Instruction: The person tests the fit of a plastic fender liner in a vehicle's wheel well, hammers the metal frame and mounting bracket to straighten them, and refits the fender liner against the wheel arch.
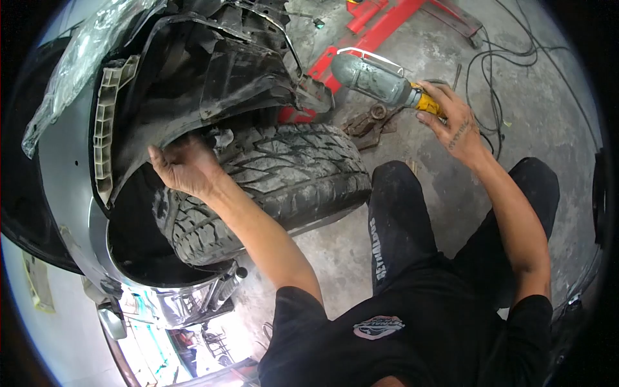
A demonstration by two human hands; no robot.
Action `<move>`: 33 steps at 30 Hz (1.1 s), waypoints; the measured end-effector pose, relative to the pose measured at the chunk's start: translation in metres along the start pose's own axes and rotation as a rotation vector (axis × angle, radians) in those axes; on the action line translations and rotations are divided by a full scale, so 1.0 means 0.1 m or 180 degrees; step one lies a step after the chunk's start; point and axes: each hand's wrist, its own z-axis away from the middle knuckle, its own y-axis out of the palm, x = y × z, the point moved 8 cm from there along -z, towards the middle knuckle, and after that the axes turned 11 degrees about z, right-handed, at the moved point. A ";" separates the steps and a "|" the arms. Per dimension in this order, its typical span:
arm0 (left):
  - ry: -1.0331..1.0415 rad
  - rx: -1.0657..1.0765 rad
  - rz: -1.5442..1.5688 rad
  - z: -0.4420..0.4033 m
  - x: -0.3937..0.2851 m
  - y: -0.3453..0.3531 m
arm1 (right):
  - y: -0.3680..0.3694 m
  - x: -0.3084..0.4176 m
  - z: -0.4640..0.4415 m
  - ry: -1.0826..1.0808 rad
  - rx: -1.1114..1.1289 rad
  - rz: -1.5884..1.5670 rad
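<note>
In the head view, my right hand (451,122) is wrapped around the yellow handle of a caged work light (377,80), held up over the floor with its lamp end towards the car. My left hand (188,169) is at the lower edge of the black wheel arch liner (248,74), just above the tyre (277,164). Its thumb stands away from the fingers, which are blurred and partly in shadow, so I cannot make out whether they grip the edge. The muddy wheel is turned outward beneath the liner.
A red jack or stand (361,35) reaches in from behind the wheel. Black cables (493,84) curl over the concrete floor at right. Metal parts (374,119) lie beside the tyre. Clear plastic sheeting (80,68) hangs over the grey fender (68,171), near a pale ribbed strip (106,129).
</note>
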 end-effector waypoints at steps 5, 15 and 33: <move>0.0029 -0.0036 -0.0006 0.01 0.00 0.00 | -0.03 0.03 -0.02 -0.0050 -0.0001 0.0014; -0.0083 -0.0079 0.0075 -0.02 0.02 -0.05 | -0.03 0.00 0.00 -0.0032 0.0015 0.0055; 0.0388 -0.0209 0.0154 -0.01 -0.01 -0.08 | 0.19 -0.34 0.08 0.0506 0.0604 0.0471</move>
